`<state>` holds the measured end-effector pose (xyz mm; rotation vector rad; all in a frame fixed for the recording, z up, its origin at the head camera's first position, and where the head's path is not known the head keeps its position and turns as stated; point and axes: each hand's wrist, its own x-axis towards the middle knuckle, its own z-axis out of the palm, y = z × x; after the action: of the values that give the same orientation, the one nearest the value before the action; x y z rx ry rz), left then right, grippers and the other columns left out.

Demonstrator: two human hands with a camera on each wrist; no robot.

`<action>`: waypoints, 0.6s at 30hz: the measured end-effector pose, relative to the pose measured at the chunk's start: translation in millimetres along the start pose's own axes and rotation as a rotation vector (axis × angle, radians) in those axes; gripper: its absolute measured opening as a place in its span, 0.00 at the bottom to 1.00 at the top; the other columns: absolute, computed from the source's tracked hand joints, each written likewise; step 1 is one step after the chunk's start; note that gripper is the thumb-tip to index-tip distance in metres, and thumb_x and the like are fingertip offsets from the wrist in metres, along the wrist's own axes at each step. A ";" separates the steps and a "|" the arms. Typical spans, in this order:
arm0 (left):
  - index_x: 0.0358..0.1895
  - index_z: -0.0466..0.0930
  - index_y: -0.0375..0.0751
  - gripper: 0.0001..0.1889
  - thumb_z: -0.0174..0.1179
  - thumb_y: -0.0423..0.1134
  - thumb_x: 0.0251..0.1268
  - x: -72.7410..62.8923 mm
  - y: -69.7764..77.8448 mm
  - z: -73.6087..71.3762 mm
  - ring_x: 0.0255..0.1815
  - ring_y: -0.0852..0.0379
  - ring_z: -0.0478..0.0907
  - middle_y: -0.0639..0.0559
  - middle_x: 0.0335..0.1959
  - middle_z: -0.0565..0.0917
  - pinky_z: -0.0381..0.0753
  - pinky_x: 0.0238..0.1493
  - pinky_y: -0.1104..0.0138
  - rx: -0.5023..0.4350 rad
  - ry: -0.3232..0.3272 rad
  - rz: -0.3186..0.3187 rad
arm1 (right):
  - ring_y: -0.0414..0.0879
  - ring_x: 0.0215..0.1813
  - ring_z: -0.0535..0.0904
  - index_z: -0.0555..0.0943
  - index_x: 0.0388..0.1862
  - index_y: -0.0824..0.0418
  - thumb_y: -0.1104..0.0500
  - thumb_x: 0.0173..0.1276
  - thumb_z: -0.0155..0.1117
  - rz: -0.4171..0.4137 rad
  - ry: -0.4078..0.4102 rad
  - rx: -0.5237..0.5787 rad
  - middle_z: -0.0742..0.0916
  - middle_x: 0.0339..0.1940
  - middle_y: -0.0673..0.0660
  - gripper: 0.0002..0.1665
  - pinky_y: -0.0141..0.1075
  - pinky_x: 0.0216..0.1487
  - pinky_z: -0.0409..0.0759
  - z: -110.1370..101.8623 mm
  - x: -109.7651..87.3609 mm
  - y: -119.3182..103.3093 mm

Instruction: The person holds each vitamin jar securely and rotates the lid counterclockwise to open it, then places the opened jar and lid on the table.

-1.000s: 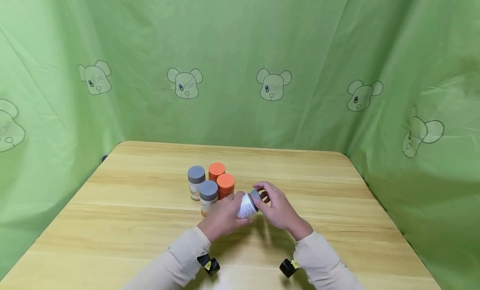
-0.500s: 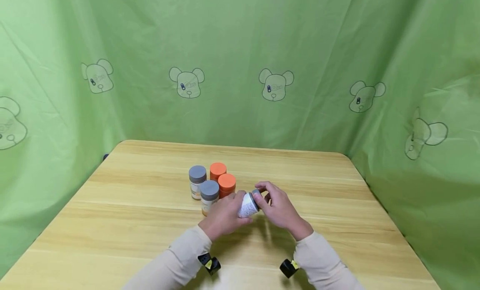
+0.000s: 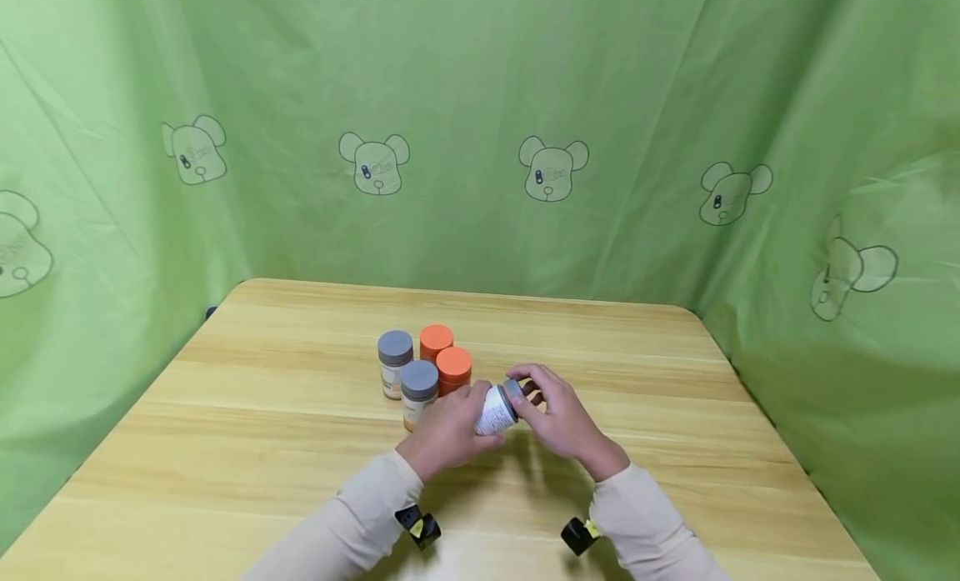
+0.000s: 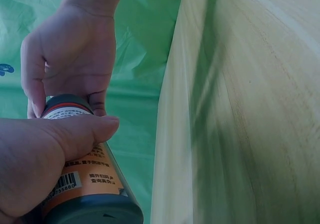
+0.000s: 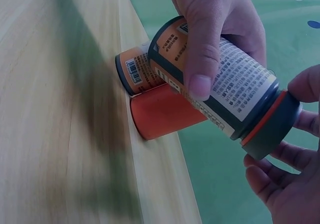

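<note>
My left hand grips the white-labelled body of a supplement bottle, held tilted above the table with its capped end toward the right. Around its dark grey cap, the thumb and fingers of my right hand are curled. An orange-red ring shows between cap and body in the right wrist view. The left wrist view shows the bottle's dark base and orange label. Just left of my hands stand two grey-capped bottles, a nearer one and a farther one, and two orange bottles, nearer and farther.
The wooden table reaches well out to both sides of the hands. Behind and beside it hangs a green curtain with bear-head drawings. A small black camera sits at each wrist, a left one and a right one.
My right fingers closed farther over the cap half a second ago and now stand a little more spread around it. The left hand keeps its hold on the bottle; the standing bottles stay put.
</note>
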<state>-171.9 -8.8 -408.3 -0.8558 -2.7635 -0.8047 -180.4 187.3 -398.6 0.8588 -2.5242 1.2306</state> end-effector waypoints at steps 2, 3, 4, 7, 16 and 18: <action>0.54 0.71 0.38 0.30 0.73 0.49 0.52 0.2 0.5 0.8 0.30 0.60 0.75 0.51 0.35 0.78 0.76 0.30 0.68 -0.005 -0.005 -0.005 | 0.52 0.45 0.79 0.73 0.56 0.66 0.64 0.69 0.59 -0.009 0.005 0.010 0.81 0.48 0.59 0.18 0.42 0.41 0.79 -1.1 -1.3 1.0; 0.54 0.71 0.38 0.31 0.73 0.49 0.52 0.5 0.5 1.3 0.30 0.60 0.75 0.52 0.35 0.78 0.76 0.30 0.68 -0.008 -0.007 -0.007 | 0.53 0.46 0.79 0.72 0.57 0.66 0.63 0.69 0.59 -0.009 0.008 0.004 0.81 0.50 0.59 0.19 0.42 0.41 0.79 -1.6 -1.9 1.4; 0.54 0.71 0.38 0.31 0.73 0.49 0.52 0.3 0.4 1.1 0.30 0.60 0.75 0.52 0.35 0.78 0.75 0.30 0.68 -0.009 -0.008 -0.010 | 0.53 0.46 0.79 0.71 0.58 0.66 0.63 0.69 0.59 -0.008 0.012 -0.005 0.81 0.51 0.60 0.20 0.42 0.42 0.79 -1.6 -2.1 1.4; 0.55 0.71 0.38 0.31 0.73 0.49 0.52 0.1 0.2 0.6 0.30 0.60 0.74 0.52 0.35 0.78 0.75 0.30 0.68 -0.011 -0.007 -0.013 | 0.51 0.45 0.79 0.71 0.59 0.65 0.59 0.71 0.58 0.022 0.028 -0.035 0.80 0.51 0.60 0.21 0.41 0.40 0.78 -1.7 -2.2 0.4; 0.53 0.71 0.38 0.31 0.74 0.49 0.51 -0.1 1.4 0.5 0.30 0.60 0.75 0.51 0.35 0.79 0.76 0.30 0.68 0.005 0.004 0.005 | 0.47 0.33 0.75 0.75 0.55 0.64 0.55 0.73 0.56 0.094 0.036 -0.087 0.82 0.45 0.58 0.17 0.37 0.33 0.75 0.5 -0.6 -1.3; 0.53 0.71 0.38 0.31 0.74 0.49 0.51 -0.2 1.6 0.6 0.30 0.59 0.75 0.51 0.35 0.79 0.76 0.30 0.68 0.008 0.005 0.004 | 0.48 0.33 0.75 0.75 0.55 0.63 0.55 0.73 0.56 0.094 0.026 -0.083 0.82 0.45 0.58 0.17 0.35 0.32 0.74 1.0 -0.5 -1.2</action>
<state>-170.8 -7.5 -408.1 -0.8565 -2.7573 -0.7940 -179.3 186.1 -398.6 0.7095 -2.6012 1.1468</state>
